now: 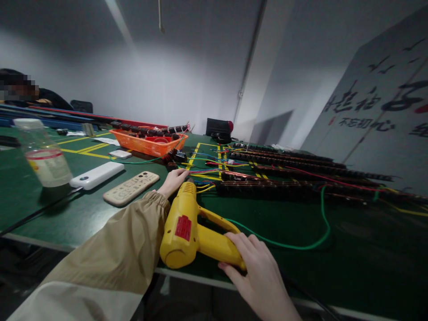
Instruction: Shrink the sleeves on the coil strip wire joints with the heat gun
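A yellow heat gun (180, 227) with a red label lies across the near edge of the table, its nozzle pointing away from me. My right hand (256, 267) is wrapped round the end of its handle. Beyond the nozzle, my left hand (174, 180) reaches in with fingers together at the ends of coloured wires (205, 187). The gun's body partly hides those fingertips. From there the wires run right into a long dark strip-shaped assembly (261, 188), one of several lying side by side.
An orange basket (147, 143) holds more dark strips. To the left are a phone in a beige case (132, 189), a white power bank (96, 175) and a plastic bottle (47, 156). A green wire (301, 248) loops at right. Another person (50, 96) sits far left.
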Motion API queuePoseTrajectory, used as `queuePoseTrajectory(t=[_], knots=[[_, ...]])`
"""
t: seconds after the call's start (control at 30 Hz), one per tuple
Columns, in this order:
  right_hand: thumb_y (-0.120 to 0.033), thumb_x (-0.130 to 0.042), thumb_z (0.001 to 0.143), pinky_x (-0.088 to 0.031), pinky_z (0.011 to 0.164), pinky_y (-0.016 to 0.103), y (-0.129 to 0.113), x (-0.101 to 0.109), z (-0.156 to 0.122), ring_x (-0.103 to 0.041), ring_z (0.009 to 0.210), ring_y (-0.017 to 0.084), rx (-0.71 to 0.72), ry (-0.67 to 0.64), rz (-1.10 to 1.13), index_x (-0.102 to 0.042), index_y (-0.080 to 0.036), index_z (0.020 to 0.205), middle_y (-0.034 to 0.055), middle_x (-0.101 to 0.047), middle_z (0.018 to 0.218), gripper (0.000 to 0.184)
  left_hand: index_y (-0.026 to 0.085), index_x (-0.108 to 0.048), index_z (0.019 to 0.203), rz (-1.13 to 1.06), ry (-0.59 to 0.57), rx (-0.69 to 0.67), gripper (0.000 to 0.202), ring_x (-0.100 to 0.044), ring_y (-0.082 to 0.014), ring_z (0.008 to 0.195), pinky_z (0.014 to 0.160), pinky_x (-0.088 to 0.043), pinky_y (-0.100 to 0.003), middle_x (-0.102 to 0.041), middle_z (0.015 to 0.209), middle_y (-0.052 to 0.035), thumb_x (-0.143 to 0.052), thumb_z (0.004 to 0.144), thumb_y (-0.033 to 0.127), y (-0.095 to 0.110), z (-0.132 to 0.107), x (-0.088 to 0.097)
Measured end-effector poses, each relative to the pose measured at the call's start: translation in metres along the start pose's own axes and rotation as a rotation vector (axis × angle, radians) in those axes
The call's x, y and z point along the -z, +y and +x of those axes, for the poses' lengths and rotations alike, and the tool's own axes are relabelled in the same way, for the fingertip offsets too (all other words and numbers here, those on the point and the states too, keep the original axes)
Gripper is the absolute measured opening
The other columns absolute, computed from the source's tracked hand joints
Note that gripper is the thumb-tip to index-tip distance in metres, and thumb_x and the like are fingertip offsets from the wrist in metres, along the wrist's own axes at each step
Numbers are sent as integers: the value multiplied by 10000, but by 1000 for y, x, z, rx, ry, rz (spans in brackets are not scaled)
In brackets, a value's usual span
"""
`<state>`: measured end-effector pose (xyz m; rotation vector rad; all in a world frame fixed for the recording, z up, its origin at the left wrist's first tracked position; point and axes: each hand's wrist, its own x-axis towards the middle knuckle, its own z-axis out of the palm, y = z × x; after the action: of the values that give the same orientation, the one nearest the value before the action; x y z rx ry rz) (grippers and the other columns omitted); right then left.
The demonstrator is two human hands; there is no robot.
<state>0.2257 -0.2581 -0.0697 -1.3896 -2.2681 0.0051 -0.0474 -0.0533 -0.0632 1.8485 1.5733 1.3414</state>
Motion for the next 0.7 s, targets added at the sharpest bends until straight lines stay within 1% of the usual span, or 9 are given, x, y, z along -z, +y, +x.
queuePoseTrajectory(t=[0.07,0.13,0.17,0.23,0.3,0.37,0.5,0.63,0.7], knots=[[-272,-688,762,-439,801,374,3,3,-8,-528,936,218,23,27,2,-508,-276,1189,-4,-619,1090,464,145,-720,933,9,8,-115,377,-623,-223,959,892,-446,-295,-719,974,-64,-482,825,417,6,-2,-1],[-264,-720,723,-448,764,346,7,7,-15,-540,898,205,44,57,-10,-516,-283,1160,-15,-629,1056,483,142,-717,941,-4,-19,-218,381,-624,-217,952,892,-449,-299,-715,981,-72,-491,831,428,12,-5,-2],[-266,-741,697,-451,737,331,9,9,-18,-546,874,199,53,74,-22,-522,-283,1141,-17,-633,1028,495,142,-720,932,-21,-65,-251,387,-626,-215,945,888,-453,-298,-716,972,-72,-499,833,444,15,-6,-3],[-292,-792,629,-452,686,307,14,11,-22,-553,826,193,78,127,-53,-535,-276,1096,-18,-637,970,533,145,-730,903,-56,-202,-303,404,-632,-213,941,891,-456,-295,-720,957,-70,-511,836,479,20,-9,-5],[-364,-841,554,-450,658,296,19,12,-24,-556,794,192,114,199,-91,-539,-264,1066,-14,-637,931,603,155,-742,862,-71,-337,-342,405,-635,-213,956,909,-454,-294,-721,974,-69,-527,831,496,23,-11,-6],[-462,-851,513,-443,639,290,23,12,-25,-556,764,189,166,267,-121,-541,-248,1042,-8,-640,896,650,162,-748,844,-70,-402,-351,392,-635,-214,974,924,-452,-293,-717,1007,-70,-562,812,506,24,-12,-6],[-592,-770,598,-409,598,276,26,12,-26,-549,693,167,251,349,-147,-552,-217,995,0,-649,830,588,163,-746,877,-32,-406,-356,409,-637,-210,965,925,-457,-287,-716,1011,-69,-597,783,532,20,-8,-8],[-624,-700,674,-389,604,283,25,13,-28,-546,650,158,309,423,-143,-572,-190,948,20,-661,794,528,156,-748,845,102,-406,-362,443,-623,-214,960,925,-452,-307,-710,1003,-87,-495,842,519,6,-3,-11],[-624,-696,679,-389,614,288,27,12,-31,-552,636,158,333,469,-145,-589,-176,935,31,-668,777,527,166,-742,917,173,-394,-350,398,-600,-228,1008,951,-435,-325,-695,1045,-91,-545,810,494,-1,-2,-12]])
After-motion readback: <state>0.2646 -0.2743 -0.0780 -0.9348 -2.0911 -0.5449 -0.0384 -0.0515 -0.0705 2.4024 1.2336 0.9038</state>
